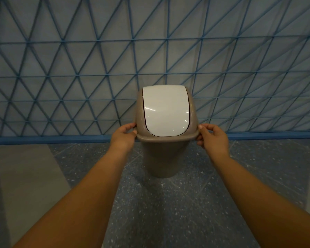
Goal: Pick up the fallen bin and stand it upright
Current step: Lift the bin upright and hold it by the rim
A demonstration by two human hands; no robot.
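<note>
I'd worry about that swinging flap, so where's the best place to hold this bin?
By the brown rim under the white flap, coming in from both sides, as the left hand and right hand do. The rim juts out like a ledge; the flap probably swings, and the body tapers.

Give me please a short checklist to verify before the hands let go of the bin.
1. Bin upright, lid end up: ok.
2. Base resting flat on the floor: cannot tell, the bottom edge is dim.
3. White swing lid seated in its collar: ok.
4. Left hand grip on the rim: ok.
5. Right hand grip on the opposite rim: ok.
6. Gap between bin and blue lattice wall behind: cannot tell.
</note>
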